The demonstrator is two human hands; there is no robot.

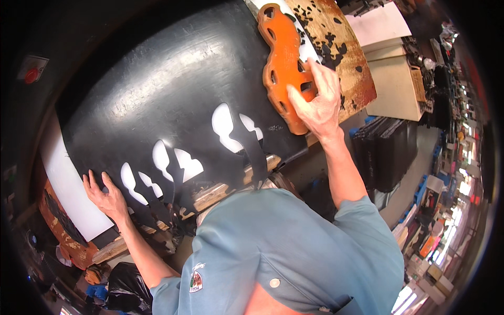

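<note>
A large black sheet [157,89], perhaps rubber or leather, covers the work surface. Several curved openings along its near edge show white underneath, with narrow black strips hanging between them. My left hand [108,201] rests with spread fingers on the sheet's left edge, holding nothing. At the sheet's right edge lies a long, wavy orange cutting die [284,55] with holes through it. My right hand [323,105] grips its near right part, thumb on top and fingers at the right side; the fingertips are partly hidden.
A white board [79,194] sticks out at the left. Beyond the die, a worn brown board [362,84] carries small black scraps [328,50]. Pale boxes [391,79] stand at the right, above a stack of black sheets [386,152]. A black plastic bag [128,289] sits lower left.
</note>
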